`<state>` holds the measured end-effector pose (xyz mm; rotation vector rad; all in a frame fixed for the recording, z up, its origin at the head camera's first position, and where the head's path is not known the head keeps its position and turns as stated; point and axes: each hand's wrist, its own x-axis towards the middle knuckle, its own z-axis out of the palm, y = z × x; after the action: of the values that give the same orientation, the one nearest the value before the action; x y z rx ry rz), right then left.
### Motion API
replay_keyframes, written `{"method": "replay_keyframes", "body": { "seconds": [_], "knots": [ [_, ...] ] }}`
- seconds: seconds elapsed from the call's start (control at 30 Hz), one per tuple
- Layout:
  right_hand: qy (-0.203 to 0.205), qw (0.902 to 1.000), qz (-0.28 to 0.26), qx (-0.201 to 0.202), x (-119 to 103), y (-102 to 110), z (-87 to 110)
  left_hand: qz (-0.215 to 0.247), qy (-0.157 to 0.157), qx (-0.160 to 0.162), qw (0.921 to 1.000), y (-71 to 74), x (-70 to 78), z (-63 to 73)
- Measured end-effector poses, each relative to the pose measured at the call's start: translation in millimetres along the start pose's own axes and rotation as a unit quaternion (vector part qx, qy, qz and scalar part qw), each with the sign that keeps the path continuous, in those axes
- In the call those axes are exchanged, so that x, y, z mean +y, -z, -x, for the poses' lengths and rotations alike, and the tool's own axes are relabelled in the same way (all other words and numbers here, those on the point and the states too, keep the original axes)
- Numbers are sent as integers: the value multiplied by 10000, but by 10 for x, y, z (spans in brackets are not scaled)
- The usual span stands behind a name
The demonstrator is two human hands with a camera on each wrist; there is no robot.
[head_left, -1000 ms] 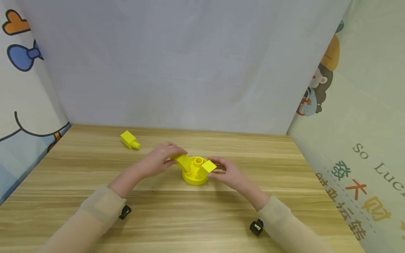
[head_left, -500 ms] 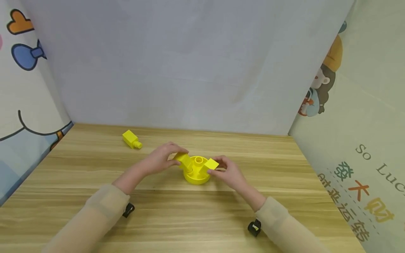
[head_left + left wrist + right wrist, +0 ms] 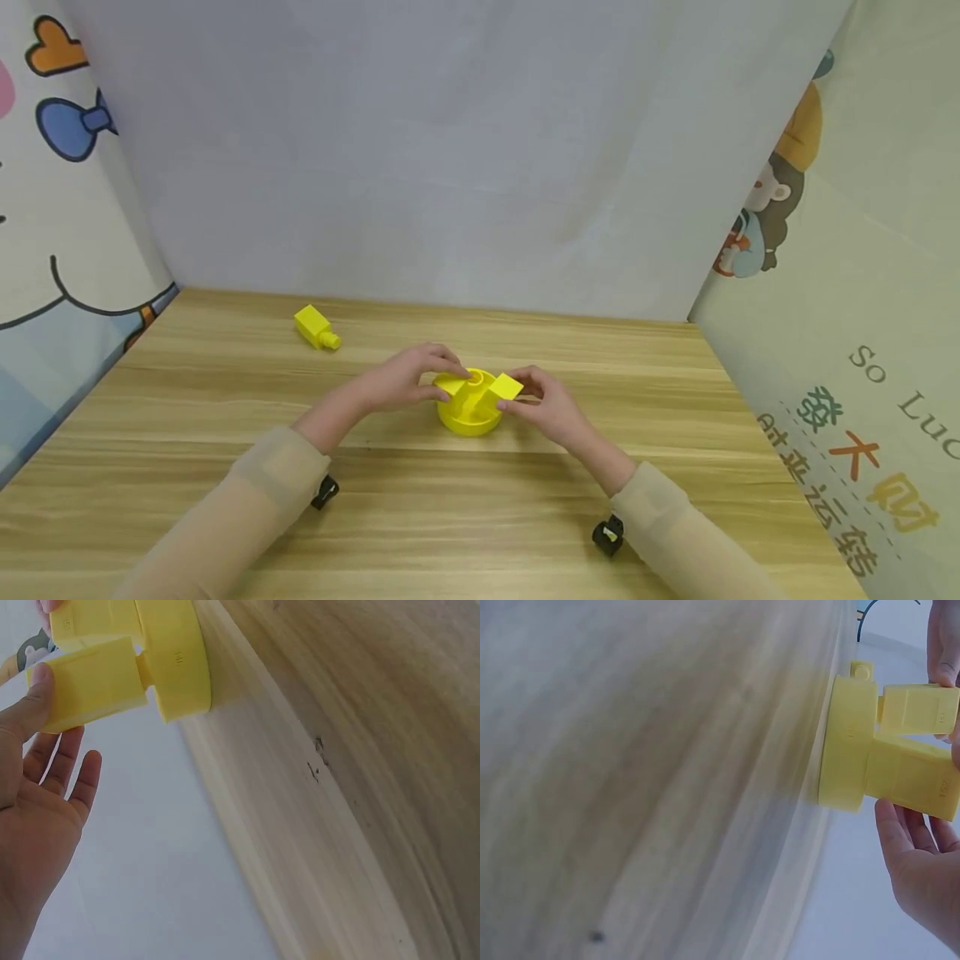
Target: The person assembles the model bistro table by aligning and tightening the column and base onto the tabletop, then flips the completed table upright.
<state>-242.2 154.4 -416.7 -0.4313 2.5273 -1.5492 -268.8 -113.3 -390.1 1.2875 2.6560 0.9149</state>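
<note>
A round yellow base lies flat on the table, a raised ring socket showing at its far side. My left hand pinches a yellow square block between thumb and fingers. That block stands upright over the base's left part, its narrow neck right at the base. On the right, a second yellow block stands on the base, its lower end meeting the base's top. My right hand holds this one by its upper part, thumb on the near side and fingers behind.
Farther back on the left, another yellow block with a round peg lies on its side on the wooden table. A pale cloth hangs behind the table, and printed cloths flank it on both sides.
The left-hand block has gone from leaning outward to upright over the base as my left hand moved right. My right hand keeps its hold on the other block.
</note>
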Motion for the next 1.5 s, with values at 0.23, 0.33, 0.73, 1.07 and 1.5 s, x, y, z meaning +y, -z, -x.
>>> {"method": "replay_keyframes", "body": {
  "seconds": [0.23, 0.33, 0.73, 1.07, 1.5],
  "knots": [
    [67, 10000, 48, 24, 1, 4, -1, 348, 173, 201, 9990, -48, -70, 18],
    [54, 10000, 24, 13, 4, -4, -1, 717, 292, 330, 9965, -74, -98, 49],
    [121, 9999, -3, 87, 16, -38, 14, 1423, 2088, 1512, 9557, -245, 142, 118],
    [94, 9998, 14, 145, -1, -40, 23, 1523, 2244, 1833, 9449, -300, 159, 102],
    [126, 9998, 91, 144, -10, -18, 19, 1818, 1300, 1137, 9681, -141, -63, 140]
  ]
}}
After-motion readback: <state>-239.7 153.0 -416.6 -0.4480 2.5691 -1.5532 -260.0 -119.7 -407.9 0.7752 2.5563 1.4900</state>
